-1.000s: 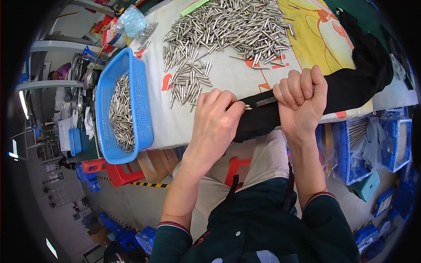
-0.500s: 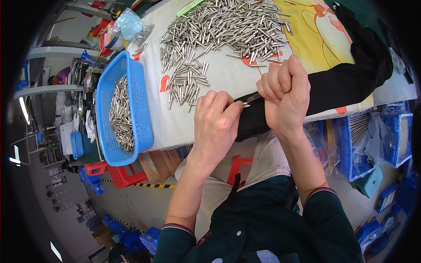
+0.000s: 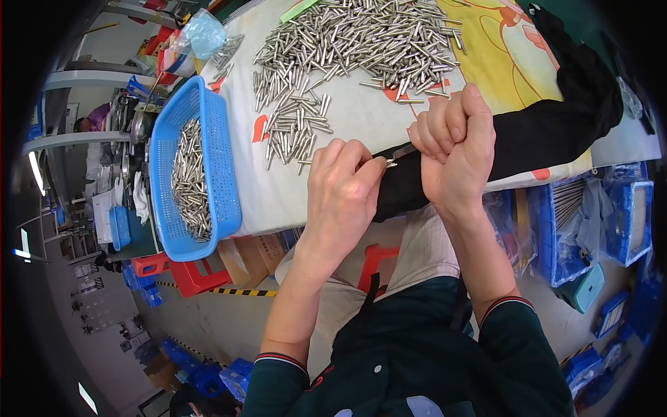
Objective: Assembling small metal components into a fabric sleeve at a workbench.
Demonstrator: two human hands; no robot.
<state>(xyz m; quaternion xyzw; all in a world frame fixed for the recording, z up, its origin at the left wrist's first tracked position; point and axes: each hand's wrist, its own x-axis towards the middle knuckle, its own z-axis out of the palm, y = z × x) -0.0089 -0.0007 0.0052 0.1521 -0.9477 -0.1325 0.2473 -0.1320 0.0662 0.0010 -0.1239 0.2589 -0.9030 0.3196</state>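
My left hand is closed, pinching a small silvery metal pin whose end juts out past the fingertips. Just right of it, my right hand is curled in a fist around a thin blade-like metal tool. The tool's handle is hidden in the fist, and its tip lies close to the pin; whether they touch, I cannot tell. Beneath both hands stretches a black cloth along the table's near edge. Beyond them a large heap of similar metal pins covers the tabletop, with a smaller cluster nearer my left hand.
A blue perforated basket holding many pins stands at the table's left edge. Near it are a clear plastic bag and red stools. Blue crates with rods and plastic wrap sit below at the right. A patterned cloth covers the table.
Both hands hold nearly the same pose, the pin and tool still between them. My right fist has shifted very slightly to the right. The view has moved a little.
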